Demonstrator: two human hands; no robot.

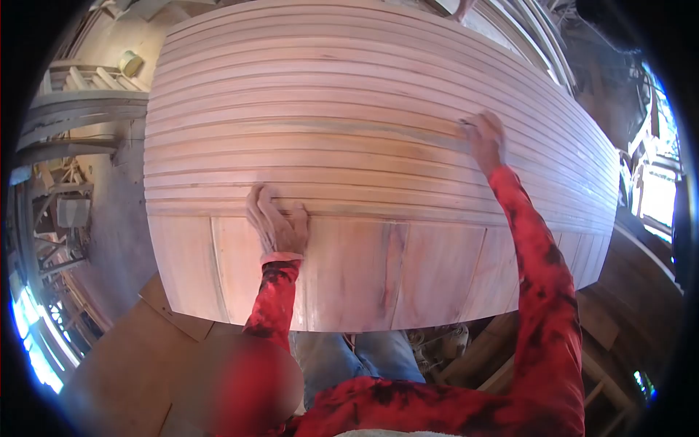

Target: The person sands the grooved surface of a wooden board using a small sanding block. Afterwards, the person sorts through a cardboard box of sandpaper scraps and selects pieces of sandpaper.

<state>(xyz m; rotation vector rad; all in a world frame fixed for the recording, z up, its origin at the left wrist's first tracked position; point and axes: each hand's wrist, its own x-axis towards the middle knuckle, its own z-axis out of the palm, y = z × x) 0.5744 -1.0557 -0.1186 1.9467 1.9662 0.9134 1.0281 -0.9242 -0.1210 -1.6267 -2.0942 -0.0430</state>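
The left hand (280, 222) is resting on a grooved wooden panel (349, 164), its fingers loosely bending and its thumb standing apart from them; it is gripping nothing visible, and the fingertips are lying over the lower grooves while the heel of the hand is sitting above the band of smooth boards (353, 273). The right hand (486, 138) is reaching farther out over the grooves, its fingers curling together and closing on a small dark piece (464, 122) at their tips; motion is blurring this hand, so what exactly the piece is cannot be told, nor whether it is touching the wood. The panel is lying in front of the person, its grooves running from side to side and its near edge ending just before the blue jeans (371, 357); red and black sleeves (542, 291) are covering both arms; a pale bucket (131, 63) is standing beyond the panel's left side, and long timber strips (539, 36) are lying past its far right edge.
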